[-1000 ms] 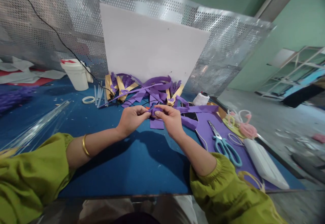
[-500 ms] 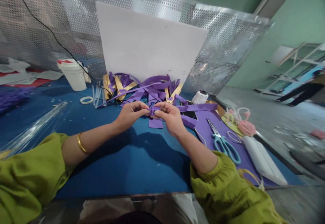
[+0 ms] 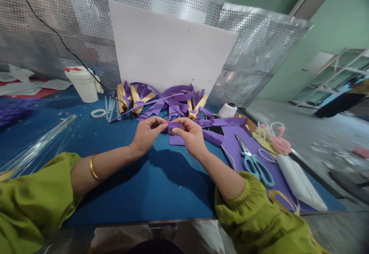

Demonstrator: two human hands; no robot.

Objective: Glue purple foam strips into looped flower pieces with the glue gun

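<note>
Pinched between the fingertips of both hands, a small purple foam piece [image 3: 172, 125] sits just above the blue table [image 3: 150, 185]. Left hand [image 3: 148, 133] and right hand [image 3: 191, 136] close on it from either side, thumbs nearly touching. Behind them lies a heap of purple strips [image 3: 170, 104]; teal-handled scissors [image 3: 253, 161] rest on a purple sheet [image 3: 230, 140] to the right.

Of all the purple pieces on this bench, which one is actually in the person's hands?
The small fringed purple piece, pinched between the left hand and right hand above the blue table. The loose purple strips lie behind, and the purple sheet lies flat under the scissors.
</note>
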